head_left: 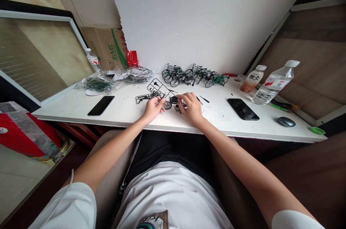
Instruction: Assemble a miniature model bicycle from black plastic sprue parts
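My left hand (154,108) is over the table's front part, its thumb and fingers pinched round a small thin dark piece whose kind I cannot make out. A small black model wheel (168,105) lies just right of its fingertips. My right hand (190,108) is bent over several small dark parts, fingers curled and thumb close to them; what it grips, if anything, is hidden. Between and behind the hands lies a round dark part (173,99). Black plastic sprue frames (158,85) with parts on them lie behind my left hand.
Several assembled model bicycles (178,76) stand at the back. Plastic bags of parts (98,83) lie back left. One phone (101,105) is at left, another phone (243,109) at right. A water bottle (277,83), a drink bottle (252,79) and a mouse (286,122) are farther right.
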A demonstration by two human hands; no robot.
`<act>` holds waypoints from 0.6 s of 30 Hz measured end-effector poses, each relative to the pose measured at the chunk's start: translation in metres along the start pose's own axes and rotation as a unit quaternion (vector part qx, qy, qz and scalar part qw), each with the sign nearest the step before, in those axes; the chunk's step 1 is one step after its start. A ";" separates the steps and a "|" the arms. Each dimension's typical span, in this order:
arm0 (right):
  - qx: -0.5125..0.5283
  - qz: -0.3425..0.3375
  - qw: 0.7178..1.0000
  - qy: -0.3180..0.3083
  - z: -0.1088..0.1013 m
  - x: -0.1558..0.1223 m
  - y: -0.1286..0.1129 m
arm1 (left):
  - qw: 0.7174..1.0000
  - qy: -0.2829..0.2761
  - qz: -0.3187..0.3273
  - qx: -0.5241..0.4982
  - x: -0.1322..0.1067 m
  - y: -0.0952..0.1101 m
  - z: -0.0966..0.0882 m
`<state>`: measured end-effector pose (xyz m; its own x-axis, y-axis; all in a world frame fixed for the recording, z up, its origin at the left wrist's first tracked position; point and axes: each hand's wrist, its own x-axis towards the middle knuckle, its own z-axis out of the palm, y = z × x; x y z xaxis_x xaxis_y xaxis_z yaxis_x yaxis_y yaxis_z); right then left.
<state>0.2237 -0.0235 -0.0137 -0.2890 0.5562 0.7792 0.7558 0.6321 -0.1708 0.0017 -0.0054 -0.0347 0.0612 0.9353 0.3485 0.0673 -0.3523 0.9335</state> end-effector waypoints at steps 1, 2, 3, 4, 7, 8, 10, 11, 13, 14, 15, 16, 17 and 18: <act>-0.013 -0.032 0.999 -0.007 0.000 0.000 -0.004 | 1.000 -0.005 0.003 -0.003 -0.004 0.001 -0.001; -0.027 -0.056 0.998 -0.013 0.002 0.000 -0.008 | 1.000 -0.011 0.002 -0.010 -0.009 0.001 -0.002; -0.041 -0.074 0.996 -0.020 0.003 0.000 -0.012 | 1.000 -0.018 0.000 -0.017 -0.014 0.001 -0.003; -0.051 -0.087 0.995 -0.027 0.005 -0.002 -0.017 | 0.999 -0.027 -0.002 -0.024 -0.018 0.001 -0.003; -0.061 -0.086 0.994 -0.041 0.011 -0.006 -0.030 | 0.999 -0.043 0.019 -0.007 -0.030 0.000 -0.003; -0.060 -0.075 0.994 -0.042 0.011 -0.007 -0.033 | 0.998 -0.045 0.033 0.013 -0.033 0.000 -0.003; -0.054 -0.050 0.996 -0.056 0.010 -0.008 -0.038 | 0.995 -0.050 0.055 0.059 -0.037 0.000 -0.003; -0.047 -0.036 0.996 -0.068 0.008 -0.008 -0.039 | 0.993 -0.052 0.065 0.078 -0.038 0.001 -0.003; -0.021 -0.003 0.995 -0.097 0.004 -0.008 -0.041 | 0.990 -0.055 0.083 0.103 -0.040 0.002 -0.004; -0.004 0.016 0.994 -0.109 0.002 -0.007 -0.042 | 0.988 -0.056 0.090 0.109 -0.040 0.003 -0.004; 0.012 0.035 0.993 -0.116 0.001 -0.006 -0.043 | 0.988 -0.058 0.095 0.111 -0.040 0.004 -0.004; 0.024 0.054 0.991 -0.117 -0.001 -0.005 -0.044 | 0.987 -0.058 0.099 0.110 -0.040 0.004 -0.004; 0.032 0.071 0.990 -0.114 -0.002 -0.005 -0.045 | 0.987 -0.056 0.101 0.109 -0.040 0.004 -0.004; 0.036 0.084 0.990 -0.111 -0.003 -0.004 -0.046 | 0.987 -0.053 0.104 0.108 -0.040 0.003 -0.004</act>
<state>0.1915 -0.0564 -0.0070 -0.2905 0.7561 0.5864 0.7622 0.5533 -0.3359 -0.0046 -0.0434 -0.0454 0.1998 0.8372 0.5091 0.2527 -0.5460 0.7987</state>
